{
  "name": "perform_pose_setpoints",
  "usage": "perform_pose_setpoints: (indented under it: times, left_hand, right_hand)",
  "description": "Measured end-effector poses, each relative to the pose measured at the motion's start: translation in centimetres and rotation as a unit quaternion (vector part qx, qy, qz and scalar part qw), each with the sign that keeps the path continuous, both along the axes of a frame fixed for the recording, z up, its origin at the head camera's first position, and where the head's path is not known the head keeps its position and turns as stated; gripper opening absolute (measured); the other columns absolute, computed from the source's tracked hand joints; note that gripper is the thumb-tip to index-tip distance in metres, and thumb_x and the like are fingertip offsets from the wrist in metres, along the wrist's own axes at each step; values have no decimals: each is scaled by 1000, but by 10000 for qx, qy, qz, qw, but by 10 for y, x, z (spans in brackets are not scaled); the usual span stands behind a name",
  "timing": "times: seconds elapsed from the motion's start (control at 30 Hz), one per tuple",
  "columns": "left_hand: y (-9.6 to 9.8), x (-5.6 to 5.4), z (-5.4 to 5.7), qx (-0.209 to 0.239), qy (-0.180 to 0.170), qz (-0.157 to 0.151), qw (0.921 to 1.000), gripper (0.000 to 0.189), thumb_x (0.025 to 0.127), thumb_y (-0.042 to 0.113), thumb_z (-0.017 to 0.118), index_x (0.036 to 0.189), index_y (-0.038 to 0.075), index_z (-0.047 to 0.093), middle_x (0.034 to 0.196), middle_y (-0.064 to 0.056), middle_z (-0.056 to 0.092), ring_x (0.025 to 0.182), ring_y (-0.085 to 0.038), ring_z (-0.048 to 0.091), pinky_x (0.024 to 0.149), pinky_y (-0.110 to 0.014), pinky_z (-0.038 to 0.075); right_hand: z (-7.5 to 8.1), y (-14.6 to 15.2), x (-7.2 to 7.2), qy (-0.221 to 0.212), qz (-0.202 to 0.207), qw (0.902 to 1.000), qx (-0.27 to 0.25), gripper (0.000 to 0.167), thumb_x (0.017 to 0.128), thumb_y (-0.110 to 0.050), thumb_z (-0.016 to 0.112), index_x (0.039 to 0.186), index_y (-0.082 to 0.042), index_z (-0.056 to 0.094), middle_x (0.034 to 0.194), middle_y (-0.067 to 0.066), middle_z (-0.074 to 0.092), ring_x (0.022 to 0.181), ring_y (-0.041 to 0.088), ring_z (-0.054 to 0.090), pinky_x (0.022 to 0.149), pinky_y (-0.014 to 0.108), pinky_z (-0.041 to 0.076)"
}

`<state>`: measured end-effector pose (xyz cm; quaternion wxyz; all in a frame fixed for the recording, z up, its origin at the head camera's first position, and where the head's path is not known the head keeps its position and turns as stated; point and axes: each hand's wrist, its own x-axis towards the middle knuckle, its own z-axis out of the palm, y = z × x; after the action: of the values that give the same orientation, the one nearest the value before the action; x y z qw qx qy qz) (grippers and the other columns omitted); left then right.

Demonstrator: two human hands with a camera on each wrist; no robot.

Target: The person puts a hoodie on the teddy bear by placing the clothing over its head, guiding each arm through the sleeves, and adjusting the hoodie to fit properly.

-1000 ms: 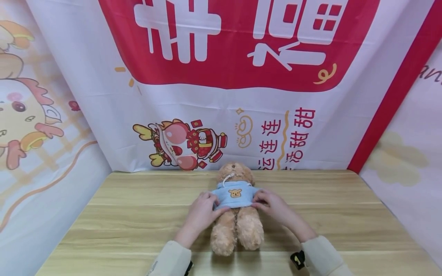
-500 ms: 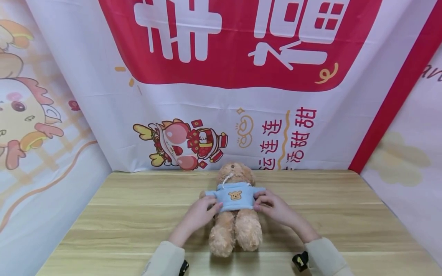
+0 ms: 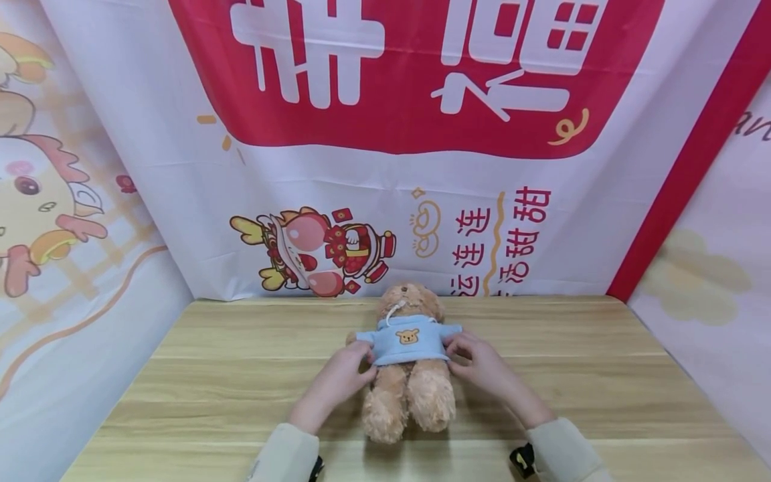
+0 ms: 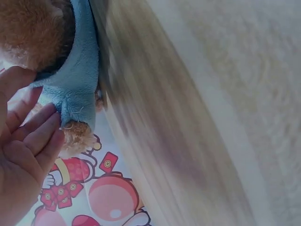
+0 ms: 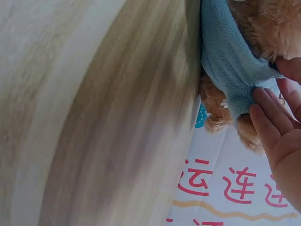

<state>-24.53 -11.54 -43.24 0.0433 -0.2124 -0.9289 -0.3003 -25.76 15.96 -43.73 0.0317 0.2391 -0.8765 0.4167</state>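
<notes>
A light-brown teddy bear [image 3: 385, 408] lies on its back on the wooden table, head away from me and legs toward me. It wears a light-blue sweatshirt [image 3: 415, 349] with a bear-face patch and white drawstrings at the neck. My left hand [image 3: 345, 375] is at the left side of the hem, which runs in between thumb and index finger in the left wrist view. On the opposite side, my right hand [image 3: 482, 361] pinches the hem, drawing the cloth to a point in the right wrist view. The other right fingers [image 5: 270, 113] lie against the sleeve.
The wooden table [image 3: 241, 388] extends around the bear on both sides. A white printed cloth [image 3: 181, 174] with red lettering hangs behind its far edge, right by the bear's head. More printed cloth closes off the left and right sides.
My left hand has drawn back from the bear's arm to the lower hem, baring the left sleeve and paw. The right hand stays near the right hem. The bear has shifted slightly.
</notes>
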Motion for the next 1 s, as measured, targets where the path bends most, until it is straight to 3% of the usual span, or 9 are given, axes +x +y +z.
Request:
perform_pose_setpoints:
  times: [0.13, 0.33, 0.53, 0.8, 0.9, 1.0]
  left_hand:
    - [-4, 0, 0, 175, -86, -135, 9997, 7, 84, 10, 66, 80, 11, 60, 128, -23, 59, 121, -43, 54, 104, -53, 42]
    - [-10, 0, 3, 222, -185, -660, 9974, 8, 84, 11, 66, 80, 12, 60, 135, -28, 51, 122, -50, 50, 104, -59, 39]
    - [-14, 1, 3, -58, -235, -1033, 9944, 7, 85, 12, 67, 81, 12, 61, 138, -31, 46, 124, -52, 47, 102, -62, 39]
    - [-13, 3, 2, -78, -430, -1017, 9939, 13, 79, 2, 61, 87, 11, 63, 143, -29, 42, 127, -54, 43, 102, -65, 36]
    - [-13, 3, 2, 35, -463, -901, 9948, 16, 80, -2, 58, 87, 11, 64, 143, -28, 42, 128, -53, 42, 103, -65, 35]
    - [-12, 4, 0, 156, -430, -751, 9961, 18, 80, -3, 57, 88, 12, 64, 142, -27, 44, 128, -52, 43, 105, -64, 34]
  right_hand:
    - [0, 4, 1, -101, 70, 9996, -235, 11, 80, 1, 66, 77, -8, 60, 111, 17, 61, 110, 36, 59, 96, 42, 50]
    - [-1, 12, 0, -465, 456, 9958, -636, 12, 81, -2, 67, 74, -2, 57, 119, 26, 56, 113, 43, 57, 99, 49, 47]
    - [1, 14, 0, -508, 501, 9967, -386, 14, 80, -10, 73, 72, -5, 62, 123, 24, 56, 116, 44, 55, 104, 61, 38]
    - [4, 18, 3, -238, 593, 9979, 79, 6, 80, -13, 73, 77, -10, 69, 123, 20, 55, 116, 42, 54, 101, 61, 39]
    - [6, 20, 4, -172, 606, 9979, 150, 4, 84, -14, 70, 81, -12, 71, 123, 19, 56, 119, 44, 51, 102, 63, 37]
    - [7, 22, 5, -143, 514, 9982, 258, 8, 89, -18, 65, 87, -15, 72, 119, 15, 61, 118, 41, 52, 100, 57, 42]
